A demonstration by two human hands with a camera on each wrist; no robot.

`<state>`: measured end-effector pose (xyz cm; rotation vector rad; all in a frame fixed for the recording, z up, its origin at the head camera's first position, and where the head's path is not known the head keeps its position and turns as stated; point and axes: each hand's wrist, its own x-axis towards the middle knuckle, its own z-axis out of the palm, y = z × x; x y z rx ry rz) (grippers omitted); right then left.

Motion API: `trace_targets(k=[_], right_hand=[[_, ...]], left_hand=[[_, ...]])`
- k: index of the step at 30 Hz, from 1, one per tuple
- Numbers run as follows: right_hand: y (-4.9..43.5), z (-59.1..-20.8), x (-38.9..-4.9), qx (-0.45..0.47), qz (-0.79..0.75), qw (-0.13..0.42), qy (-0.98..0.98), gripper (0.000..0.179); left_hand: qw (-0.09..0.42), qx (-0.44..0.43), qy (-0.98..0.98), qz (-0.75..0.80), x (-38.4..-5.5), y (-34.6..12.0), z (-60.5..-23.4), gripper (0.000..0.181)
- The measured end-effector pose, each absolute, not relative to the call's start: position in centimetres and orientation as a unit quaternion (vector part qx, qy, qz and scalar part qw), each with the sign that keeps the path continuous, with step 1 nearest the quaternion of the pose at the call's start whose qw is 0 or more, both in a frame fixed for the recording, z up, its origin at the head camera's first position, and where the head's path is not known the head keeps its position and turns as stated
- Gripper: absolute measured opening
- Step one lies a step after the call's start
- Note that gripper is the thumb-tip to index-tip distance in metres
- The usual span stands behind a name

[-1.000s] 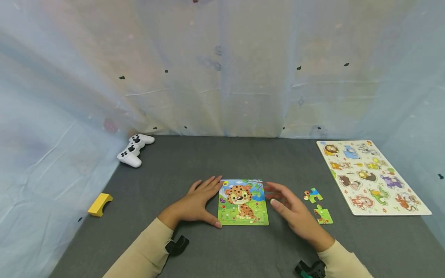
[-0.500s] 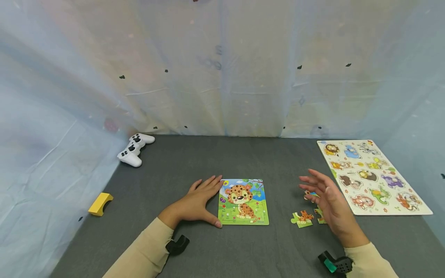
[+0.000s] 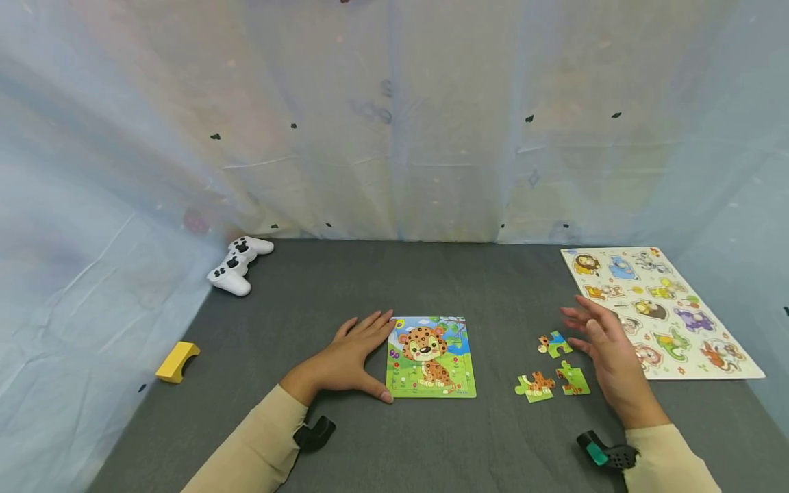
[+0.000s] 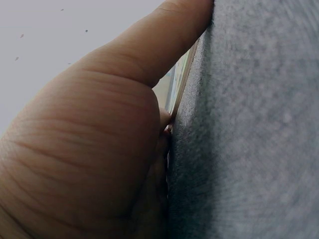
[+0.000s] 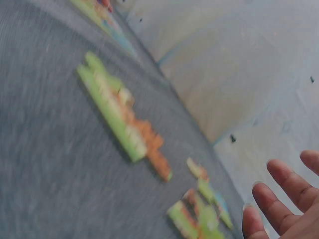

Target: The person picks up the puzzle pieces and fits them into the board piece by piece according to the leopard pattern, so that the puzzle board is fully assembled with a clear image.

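Note:
A square leopard puzzle lies flat on the dark table. My left hand rests beside its left edge, fingers and thumb spread against it. In the left wrist view, only a sliver of the puzzle's edge shows past the thumb. My right hand, fingers loosely bent and holding nothing, hovers right of the loose jigsaw pieces. These are a green piece with orange spotted legs, a green one and a blue-green one. Blurred in the right wrist view, the spotted-leg piece lies nearest.
At the right lies a large white animal puzzle board, partly behind my right hand. A white game controller sits at the back left. Nearer on the left is a yellow arched block. Pale sheeting surrounds the table.
My right hand has moved rightward, from the puzzle's right edge to beyond the loose pieces. The spotted-leg piece, out of sight a second ago, now shows. My left hand stays put.

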<state>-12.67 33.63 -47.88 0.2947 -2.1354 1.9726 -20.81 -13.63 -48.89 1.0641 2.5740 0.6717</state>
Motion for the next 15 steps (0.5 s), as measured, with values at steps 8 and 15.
trace_targets(k=[8,15], right_hand=[[34.3,-48.7,-13.5,0.052,0.518,0.028,-0.853,0.067],[34.1,-49.1,-13.7,0.054,0.357,0.029,-0.932,0.077]], left_hand=[[0.139,0.367,0.890,0.232,-20.8,-13.6,-48.8,0.138],[0.139,0.366,0.891,0.229,-20.8,-13.6,-48.8,0.138]])
